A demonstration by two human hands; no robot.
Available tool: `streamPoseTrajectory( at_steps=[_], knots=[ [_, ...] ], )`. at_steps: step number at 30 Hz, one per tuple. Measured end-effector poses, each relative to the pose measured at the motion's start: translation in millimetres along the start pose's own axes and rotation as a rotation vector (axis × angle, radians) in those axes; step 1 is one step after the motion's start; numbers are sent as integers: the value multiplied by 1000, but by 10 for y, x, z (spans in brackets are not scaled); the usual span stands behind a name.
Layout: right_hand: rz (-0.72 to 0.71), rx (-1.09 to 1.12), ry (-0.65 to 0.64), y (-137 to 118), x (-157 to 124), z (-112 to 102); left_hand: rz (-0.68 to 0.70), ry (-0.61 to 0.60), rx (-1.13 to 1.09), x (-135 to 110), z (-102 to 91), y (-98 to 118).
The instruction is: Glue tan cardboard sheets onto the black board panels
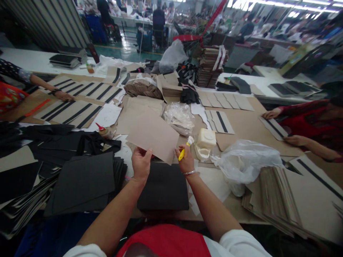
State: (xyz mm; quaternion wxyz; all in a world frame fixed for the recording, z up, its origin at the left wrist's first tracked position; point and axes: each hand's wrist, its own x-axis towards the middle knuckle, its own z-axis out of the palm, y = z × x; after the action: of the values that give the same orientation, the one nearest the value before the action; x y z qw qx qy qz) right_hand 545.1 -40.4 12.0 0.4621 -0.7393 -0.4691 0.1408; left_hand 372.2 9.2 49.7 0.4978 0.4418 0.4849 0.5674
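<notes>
A beige cardboard sheet (155, 134) is held up, tilted, in front of me. My left hand (141, 162) grips its near edge, thumb on top. My right hand (185, 159) is closed around a brush (182, 154) with a yellow handle and whitish bristles pointing up and away. The fingers of that hand are close to the sheet's right corner; whether they touch it I cannot tell. Below both hands lies a black rectangular panel (163, 189). Just right of the brush stands a cut-open cream plastic container (205, 141) with white residue on its rim.
Black sheets (80, 178) are stacked at the left, cardboard sheets (276, 200) at the right beside a clear plastic bag (249, 159). A red-tipped bottle (104, 131) lies left of centre. A co-worker's hand (64, 95) rests on striped panels; another co-worker's hands (296, 140) hold a strip-marked panel.
</notes>
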Motion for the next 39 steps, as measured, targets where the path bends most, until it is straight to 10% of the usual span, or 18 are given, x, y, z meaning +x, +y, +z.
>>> streamPoseTrajectory(
  at_steps=[9,18,27,39],
  knots=[
    [25,290,120,11,-250,-462,-154,10,-380,-300,-82,108],
    [19,-25,39,475,-850,-994,-360,-80,223,-765,-725,-377],
    [31,-166,-101,706,-1322,-600,-334,-207,658,-1024,-1347,-626],
    [89,-278,-154,814,-1306,-338,-392,-233,694,-945,-1485,-885]
  ],
)
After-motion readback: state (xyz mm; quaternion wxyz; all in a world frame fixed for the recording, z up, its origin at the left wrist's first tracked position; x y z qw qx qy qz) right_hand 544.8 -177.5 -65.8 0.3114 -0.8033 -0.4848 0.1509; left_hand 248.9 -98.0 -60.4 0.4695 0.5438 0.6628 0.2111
